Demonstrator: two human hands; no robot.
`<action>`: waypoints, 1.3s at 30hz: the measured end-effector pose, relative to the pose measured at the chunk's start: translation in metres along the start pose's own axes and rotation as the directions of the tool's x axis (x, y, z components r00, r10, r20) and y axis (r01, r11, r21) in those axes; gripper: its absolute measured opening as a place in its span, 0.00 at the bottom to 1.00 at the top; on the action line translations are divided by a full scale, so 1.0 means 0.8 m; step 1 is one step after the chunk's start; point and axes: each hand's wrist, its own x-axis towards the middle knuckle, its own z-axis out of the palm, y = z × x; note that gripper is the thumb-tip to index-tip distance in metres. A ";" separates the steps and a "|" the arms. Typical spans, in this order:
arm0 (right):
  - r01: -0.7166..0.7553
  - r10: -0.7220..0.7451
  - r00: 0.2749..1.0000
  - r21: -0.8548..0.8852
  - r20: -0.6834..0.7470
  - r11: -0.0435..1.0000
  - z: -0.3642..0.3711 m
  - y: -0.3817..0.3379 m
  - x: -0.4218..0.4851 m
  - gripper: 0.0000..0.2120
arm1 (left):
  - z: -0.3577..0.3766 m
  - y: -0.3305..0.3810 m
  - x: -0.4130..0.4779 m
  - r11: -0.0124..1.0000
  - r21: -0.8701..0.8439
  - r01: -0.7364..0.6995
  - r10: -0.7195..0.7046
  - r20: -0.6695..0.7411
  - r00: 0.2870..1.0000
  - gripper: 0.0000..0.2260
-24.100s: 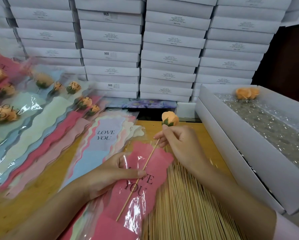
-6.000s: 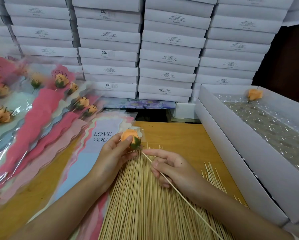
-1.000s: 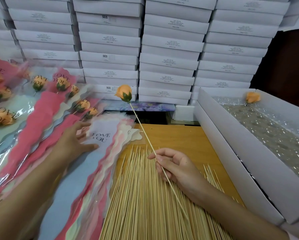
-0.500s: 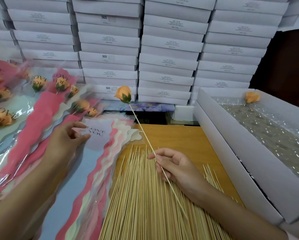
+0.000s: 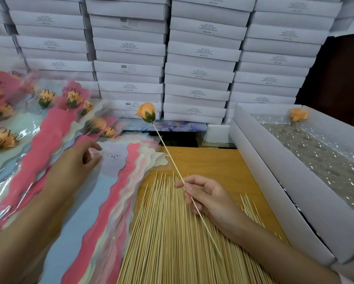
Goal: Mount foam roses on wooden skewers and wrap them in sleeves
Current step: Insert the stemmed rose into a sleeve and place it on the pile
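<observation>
An orange foam rose [image 5: 146, 112] sits on the tip of a wooden skewer [image 5: 168, 153] that slants up and away from me. My right hand [image 5: 208, 196] pinches that skewer near its middle, above a bed of loose skewers [image 5: 168, 238]. My left hand [image 5: 75, 167] rests on the top of a fanned stack of empty "LOVE YOU" sleeves [image 5: 118, 181], thumb and finger close together at a sleeve's upper edge. I cannot tell whether the fingers grip the sleeve. Several wrapped roses [image 5: 71, 99] lie in sleeves at the left.
A wall of stacked white boxes [image 5: 198, 58] rises behind the wooden table [image 5: 209, 162]. At the right stands a long open white box [image 5: 274, 181] lined with clear film, with one loose orange rose [image 5: 298, 115] at its far end.
My left hand has slid right along the sleeve stack and its fingers have come together at the top sleeve's edge. The right hand and the rose on the skewer have stayed put.
</observation>
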 end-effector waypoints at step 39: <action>0.073 -0.064 0.802 -0.009 -0.594 0.997 -0.011 0.001 0.007 0.10 | 0.067 0.114 -0.064 0.660 -0.690 0.298 0.083 0.461 0.884 0.05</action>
